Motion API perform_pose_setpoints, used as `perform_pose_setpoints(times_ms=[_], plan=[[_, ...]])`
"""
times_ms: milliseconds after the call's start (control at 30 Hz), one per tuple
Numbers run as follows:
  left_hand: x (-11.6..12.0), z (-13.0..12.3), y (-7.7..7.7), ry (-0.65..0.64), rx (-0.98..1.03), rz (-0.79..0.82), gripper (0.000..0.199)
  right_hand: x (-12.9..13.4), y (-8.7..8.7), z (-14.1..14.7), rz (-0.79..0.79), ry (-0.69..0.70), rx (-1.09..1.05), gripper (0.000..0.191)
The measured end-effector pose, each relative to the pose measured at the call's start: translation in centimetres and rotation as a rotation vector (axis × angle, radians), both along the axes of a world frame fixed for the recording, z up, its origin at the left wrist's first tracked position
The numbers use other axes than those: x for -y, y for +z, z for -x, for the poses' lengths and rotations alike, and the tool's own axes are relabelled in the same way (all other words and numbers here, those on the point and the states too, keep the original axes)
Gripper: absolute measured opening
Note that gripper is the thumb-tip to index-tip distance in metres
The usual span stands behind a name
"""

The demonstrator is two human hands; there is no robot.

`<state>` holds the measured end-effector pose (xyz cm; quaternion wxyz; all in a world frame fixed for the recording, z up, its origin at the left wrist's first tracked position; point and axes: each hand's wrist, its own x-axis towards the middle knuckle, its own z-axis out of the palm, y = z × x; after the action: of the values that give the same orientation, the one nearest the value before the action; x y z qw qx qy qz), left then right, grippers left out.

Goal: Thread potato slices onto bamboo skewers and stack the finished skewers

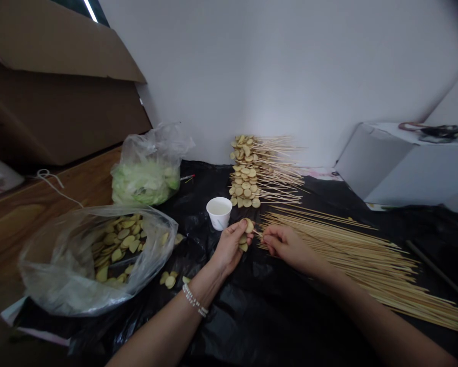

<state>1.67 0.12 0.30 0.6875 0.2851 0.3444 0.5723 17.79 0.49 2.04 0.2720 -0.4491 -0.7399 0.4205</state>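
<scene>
Yellow slices (248,225) sit in the left hand (231,244), near the middle of the view, directly at 9 o'clock from the right hand (284,244). The left hand is partly closed, its thumb and fingers pinching the slices, with a couple more showing below the thumb. The right hand is curled, fingertips closed on a thin skewer (258,233) that points toward 9 o'clock and reaches the slices; whether it has pierced them, I cannot tell.

Taking the spot between the hands as the dial's centre, a stack of loaded skewers (244,190) lies at 12 o'clock, slices on its left end and bare sticks to its right. Bare skewers (351,260) spread out between 3 and 4 o'clock. A white cup (218,214) stands near the left hand at 10 o'clock. Loose slices (170,281) lie at 8 o'clock, and an open clear bag (156,270) holding many more is at 9, on black plastic sheeting (232,326).
</scene>
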Motion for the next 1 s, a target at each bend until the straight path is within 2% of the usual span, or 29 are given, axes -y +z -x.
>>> perform_pose_setpoints(times_ms=[200,367,433,500,567,667,767,833,900,1000], plan=[[-0.3,0.0,-0.1,0.058,-0.01,0.019,0.036,0.1,-0.3,-0.1,-0.425,-0.074,0.234,0.017],[-0.4,0.2,-0.1,0.101,0.043,0.07,0.034,0.9,-0.9,0.0,-0.847,-0.085,0.657,0.022],[-0.4,0.2,-0.1,0.105,0.053,0.083,0.034,1.3,-0.9,0.2,-0.951,-0.065,0.777,0.026],[-0.3,0.1,-0.1,0.106,0.054,0.088,0.033,1.6,-0.9,0.4,-0.961,-0.054,0.824,0.026],[-0.2,0.0,-0.2,0.097,0.054,0.089,0.032,1.7,-0.9,0.5,-0.884,-0.063,0.805,0.024],[-0.1,0.0,-0.3,0.076,0.052,0.076,0.033,1.4,-0.7,0.6,-0.655,-0.092,0.626,0.021],[0.0,0.0,-0.3,0.054,0.044,0.062,0.034,0.6,-0.5,0.4,-0.363,-0.037,0.345,0.026],[0.0,0.0,-0.3,0.045,0.036,0.057,0.034,0.3,-0.5,0.3,-0.239,0.001,0.237,0.027],[0.0,0.0,-0.4,0.051,0.027,0.054,0.034,0.2,-0.6,0.3,-0.283,-0.014,0.257,0.027],[-0.1,0.0,-0.5,0.066,0.036,0.069,0.033,0.8,-0.9,0.3,-0.576,-0.062,0.481,0.022]])
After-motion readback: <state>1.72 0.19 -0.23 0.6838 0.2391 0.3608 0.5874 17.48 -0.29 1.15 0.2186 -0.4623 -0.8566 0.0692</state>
